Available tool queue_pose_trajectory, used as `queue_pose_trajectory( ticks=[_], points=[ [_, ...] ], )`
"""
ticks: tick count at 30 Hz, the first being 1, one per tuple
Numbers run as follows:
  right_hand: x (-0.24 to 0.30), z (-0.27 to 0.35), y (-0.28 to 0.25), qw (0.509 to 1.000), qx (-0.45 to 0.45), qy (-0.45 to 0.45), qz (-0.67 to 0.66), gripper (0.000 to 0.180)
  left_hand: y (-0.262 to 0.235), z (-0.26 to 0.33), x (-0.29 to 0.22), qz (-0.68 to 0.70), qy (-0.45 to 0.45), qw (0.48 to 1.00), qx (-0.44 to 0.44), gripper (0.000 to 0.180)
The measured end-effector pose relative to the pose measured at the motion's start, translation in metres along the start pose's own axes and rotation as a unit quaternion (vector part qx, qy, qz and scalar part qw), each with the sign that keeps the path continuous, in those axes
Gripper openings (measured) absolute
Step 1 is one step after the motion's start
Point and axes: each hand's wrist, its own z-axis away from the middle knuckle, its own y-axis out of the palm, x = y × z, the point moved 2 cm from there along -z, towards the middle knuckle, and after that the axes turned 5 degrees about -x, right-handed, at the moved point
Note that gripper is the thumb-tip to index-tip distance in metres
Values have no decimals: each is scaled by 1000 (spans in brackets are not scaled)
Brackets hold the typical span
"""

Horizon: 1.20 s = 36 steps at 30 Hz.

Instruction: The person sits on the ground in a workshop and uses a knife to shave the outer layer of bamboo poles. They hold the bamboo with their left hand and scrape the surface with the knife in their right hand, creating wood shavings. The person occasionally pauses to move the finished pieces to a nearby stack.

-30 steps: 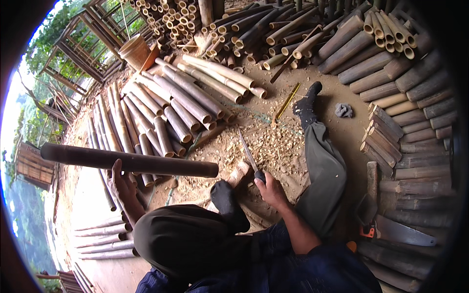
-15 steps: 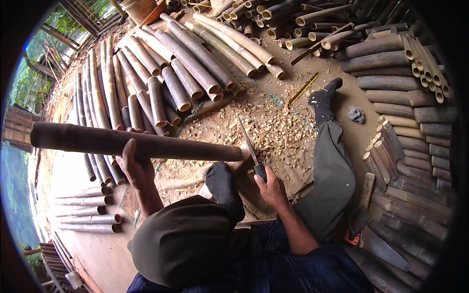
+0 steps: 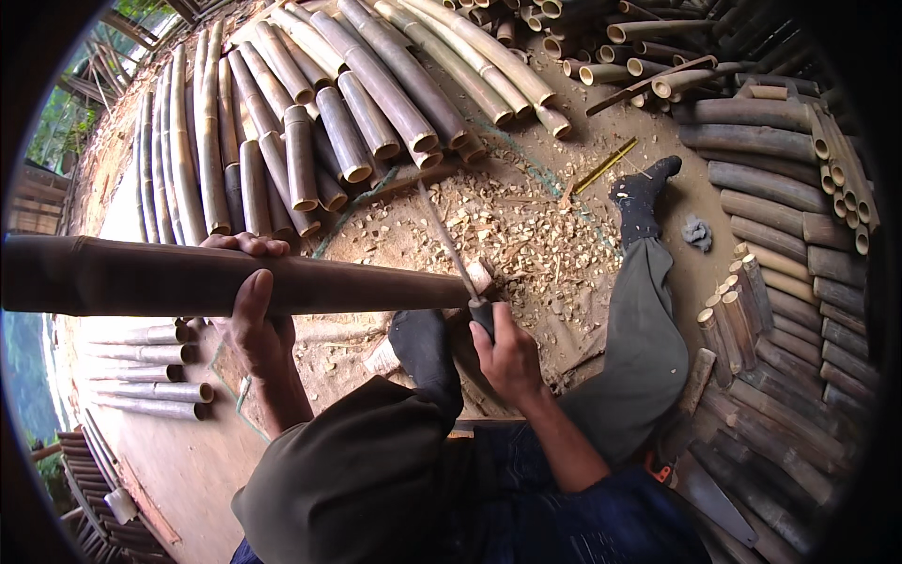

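Note:
A thick dark bamboo pole (image 3: 169,279) lies level across the left of the view, its right end by a pale piece of wood (image 3: 479,274) in front of me. My left hand (image 3: 256,301) wraps round the pole, thumb on the near side and fingertips over the far side. In my right hand (image 3: 507,348) is a knife (image 3: 445,233), gripped by its black handle. Its long narrow blade points up and left, crossing close to the pole's right end; whether it touches the bamboo I cannot tell. My dark-socked foot (image 3: 423,352) is just below that end.
Pale chips (image 3: 517,230) cover the ground ahead. Cut bamboo lengths (image 3: 376,113) lie in rows at the far left, and stacked bamboo (image 3: 780,188) lines the right side. A handsaw (image 3: 709,498) rests at the lower right, a yellow strip (image 3: 606,164) beyond my outstretched leg, a grey rag (image 3: 696,232) beside it.
The pole's left end has swung nearer and further left in the view. The knife has tilted further left, and my right hand has shifted slightly. The whole view has turned a little.

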Motion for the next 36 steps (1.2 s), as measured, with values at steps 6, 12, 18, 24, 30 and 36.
queue_pose_trajectory(
  ticks=[6,12,18,24,30,36],
  points=[
    [33,-18,-26,999,51,10,6,30,0,4,-4,-29,24,999,12,58],
    [-11,0,4,999,33,25,19,29,18,5,2,-39,14,999,20,58],
    [20,-6,-19,999,45,29,7,34,11,7,-5,-35,29,998,38,59],
    [-44,7,14,985,72,101,118,36,27,6,-6,-48,35,997,48,62],
    [21,-6,-34,998,-6,35,-50,30,8,5,-5,-32,18,994,103,68],
    [-11,-3,4,991,87,66,72,32,15,13,-11,-40,4,994,98,71]
  ],
)
